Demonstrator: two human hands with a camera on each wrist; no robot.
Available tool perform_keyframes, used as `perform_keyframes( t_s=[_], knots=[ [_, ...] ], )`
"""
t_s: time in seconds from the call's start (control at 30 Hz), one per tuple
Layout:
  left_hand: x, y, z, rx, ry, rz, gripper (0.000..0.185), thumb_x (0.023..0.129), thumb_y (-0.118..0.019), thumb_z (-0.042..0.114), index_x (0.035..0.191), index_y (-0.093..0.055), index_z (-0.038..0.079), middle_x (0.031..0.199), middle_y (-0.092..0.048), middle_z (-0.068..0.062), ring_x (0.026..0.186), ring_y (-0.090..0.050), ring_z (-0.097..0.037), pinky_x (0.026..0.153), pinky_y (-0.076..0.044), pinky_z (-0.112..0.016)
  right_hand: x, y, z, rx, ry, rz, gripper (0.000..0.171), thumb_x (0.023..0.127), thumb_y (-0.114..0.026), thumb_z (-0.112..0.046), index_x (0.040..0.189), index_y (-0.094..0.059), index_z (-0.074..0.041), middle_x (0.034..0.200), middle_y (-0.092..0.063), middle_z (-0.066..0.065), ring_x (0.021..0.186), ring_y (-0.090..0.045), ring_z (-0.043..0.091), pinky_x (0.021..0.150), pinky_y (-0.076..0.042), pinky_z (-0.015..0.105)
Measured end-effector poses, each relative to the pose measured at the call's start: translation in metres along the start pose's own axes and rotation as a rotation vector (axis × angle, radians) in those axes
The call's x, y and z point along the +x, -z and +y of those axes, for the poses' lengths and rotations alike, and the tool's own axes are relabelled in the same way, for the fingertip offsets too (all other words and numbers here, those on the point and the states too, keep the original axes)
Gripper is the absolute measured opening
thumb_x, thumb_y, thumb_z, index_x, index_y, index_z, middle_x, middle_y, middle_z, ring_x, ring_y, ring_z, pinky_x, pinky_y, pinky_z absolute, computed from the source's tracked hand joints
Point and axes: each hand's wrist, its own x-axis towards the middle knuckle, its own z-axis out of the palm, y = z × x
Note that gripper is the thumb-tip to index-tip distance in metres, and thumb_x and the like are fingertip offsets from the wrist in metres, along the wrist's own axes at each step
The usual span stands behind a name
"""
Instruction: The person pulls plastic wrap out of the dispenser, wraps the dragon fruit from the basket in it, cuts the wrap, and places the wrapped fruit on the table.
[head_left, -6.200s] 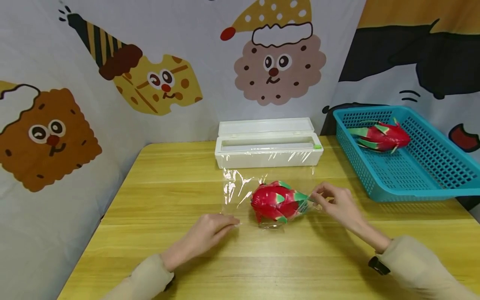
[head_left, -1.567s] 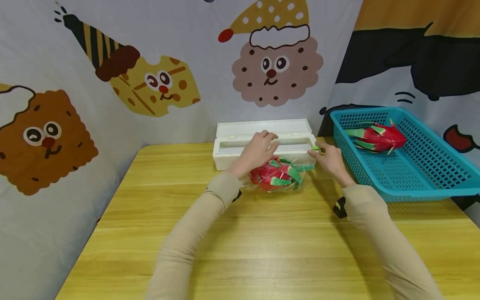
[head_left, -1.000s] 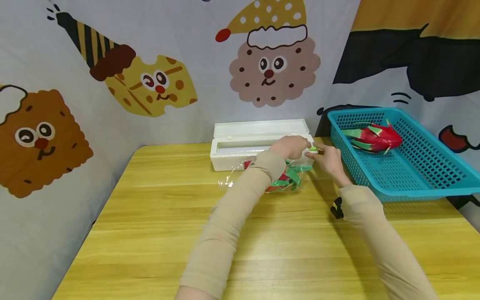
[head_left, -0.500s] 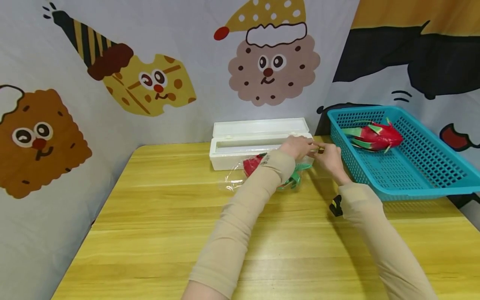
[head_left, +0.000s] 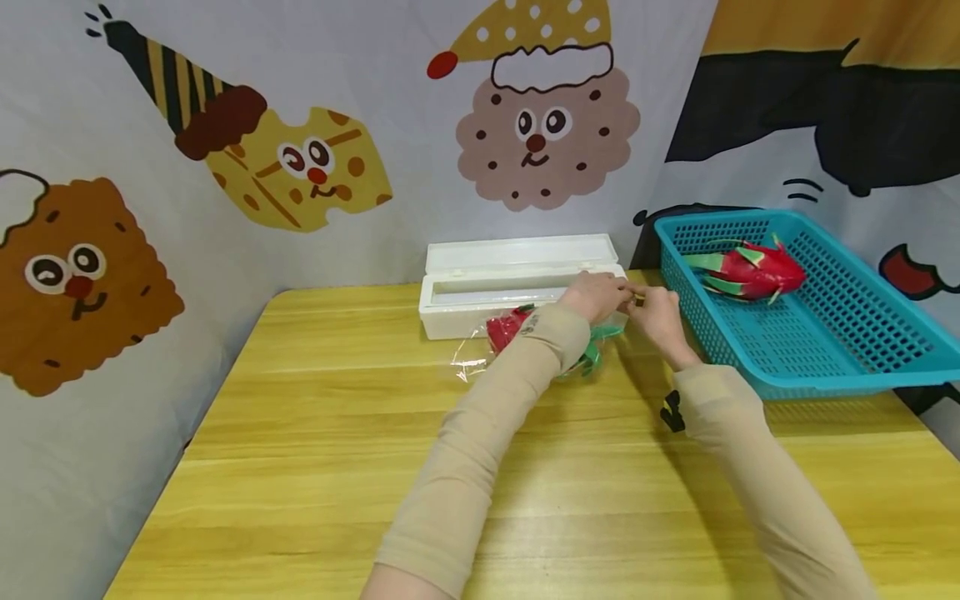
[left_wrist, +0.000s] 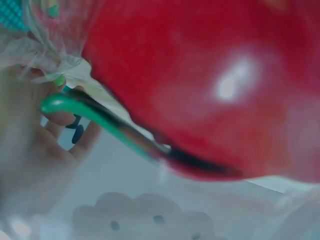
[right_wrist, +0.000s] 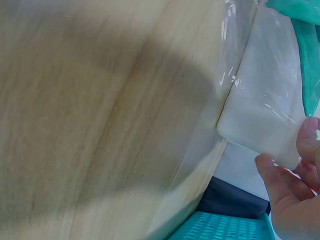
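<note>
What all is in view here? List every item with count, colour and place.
dragon fruit: one, red with green scales, under cling film in front of the dispenser
second dragon fruit: one, red and green, in the basket
cling film: clear, around the fruit
dispenser box: one, white, lid open, table's far edge
basket: one, teal, right side
table: one, yellow wood
left hand: at dispenser's right end
right hand: beside it, touching

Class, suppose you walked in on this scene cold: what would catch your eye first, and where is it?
Probably the two hands, the left hand and the right hand, meeting at the right end of the white box at the back of the table. Just in front of them lies a red dragon fruit on clear film. A second dragon fruit sits in the blue basket on the right.
</note>
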Motion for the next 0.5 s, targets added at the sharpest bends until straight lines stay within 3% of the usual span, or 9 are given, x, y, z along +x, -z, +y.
perform_keyframes(
  t_s=[0.07, 0.2, 0.33, 0.43, 0.5],
  knots=[
    [-0.001, 0.001, 0.001, -0.008, 0.011, 0.005, 0.045, 0.103, -0.034, 0.027, 0.146, -0.030, 0.040, 0.156, -0.023, 0.017, 0.142, -0.029, -0.007, 0.116, -0.032, -0.037, 0.000, 0.000, -0.001, -0.014, -0.006, 0.005, 0.036, 0.090, -0.059, -0.005, 0.125, -0.058, 0.003, 0.098, -0.068, 0.030, 0.065, -0.053, 0.037, 0.054, -0.034, 0.034],
    [-0.005, 0.002, 0.001, -0.031, 0.032, 0.000, 0.045, 0.103, -0.032, 0.029, 0.146, -0.030, 0.041, 0.156, -0.025, 0.017, 0.143, -0.028, -0.007, 0.117, -0.031, -0.039, -0.001, 0.000, -0.001, -0.017, -0.001, 0.006, 0.036, 0.091, -0.061, -0.010, 0.126, -0.058, 0.002, 0.095, -0.068, 0.030, 0.052, -0.042, 0.023, 0.043, -0.025, 0.025],
    [-0.011, 0.003, -0.002, -0.040, 0.045, -0.023, 0.043, 0.104, -0.032, 0.028, 0.146, -0.032, 0.037, 0.152, -0.032, 0.014, 0.140, -0.034, -0.008, 0.115, -0.034, -0.038, -0.002, -0.001, -0.002, 0.000, 0.001, 0.002, 0.040, 0.091, -0.064, -0.016, 0.127, -0.057, 0.002, 0.108, -0.065, 0.030, 0.046, -0.039, 0.018, 0.041, -0.024, 0.025],
    [-0.016, 0.004, -0.012, -0.079, 0.062, -0.035, 0.037, 0.104, -0.036, 0.024, 0.138, -0.046, 0.031, 0.143, -0.047, 0.011, 0.131, -0.047, -0.011, 0.109, -0.039, -0.036, -0.003, 0.000, -0.002, -0.001, -0.011, 0.001, 0.046, 0.090, -0.065, -0.021, 0.128, -0.055, 0.003, 0.117, -0.060, 0.030, 0.057, -0.046, 0.027, 0.048, -0.030, 0.028],
    [-0.020, 0.002, -0.022, -0.130, 0.060, -0.045, 0.036, 0.102, -0.038, 0.021, 0.135, -0.050, 0.031, 0.139, -0.052, 0.009, 0.127, -0.051, -0.013, 0.106, -0.042, -0.035, -0.004, 0.001, -0.002, -0.010, -0.024, 0.002, 0.049, 0.090, -0.066, -0.024, 0.129, -0.053, 0.002, 0.121, -0.058, 0.029, 0.074, -0.051, 0.037, 0.059, -0.036, 0.034]
  ],
)
